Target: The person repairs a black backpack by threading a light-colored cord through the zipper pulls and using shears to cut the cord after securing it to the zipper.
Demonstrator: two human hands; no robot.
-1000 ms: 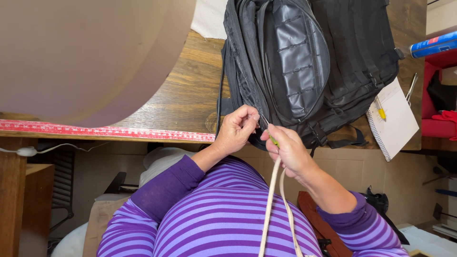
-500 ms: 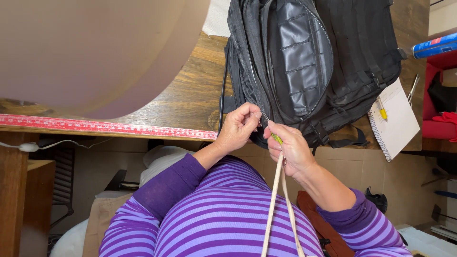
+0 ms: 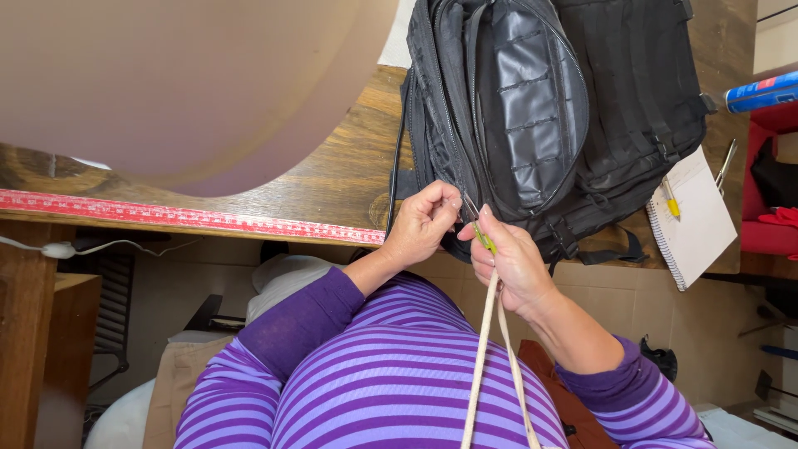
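So both hands have crept a touch closer together at the bottom edge of the black fabric backpack [image 3: 549,125] compared with a moment back, and the bag itself sits in the same spot on the dark wooden tabletop [image 3: 332,179], so this looks like fine fiddly work rather than any big move. The left hand [image 3: 422,223] is curled up, fingertips pinched on something tiny at the bag's zipper edge. The right hand [image 3: 511,264] is closed around a small yellow-green tool [image 3: 483,238] with a thin metal tip, and two cream flat straps [image 3: 490,366] hang down from that fist over the purple striped sweater [image 3: 391,374]. What the left fingers actually grip is hidden, too small to tell. A big blurry pinkish shape [image 3: 183,83] blocks the upper left, and the spiral notepad [image 3: 694,220] is partly under the bag.
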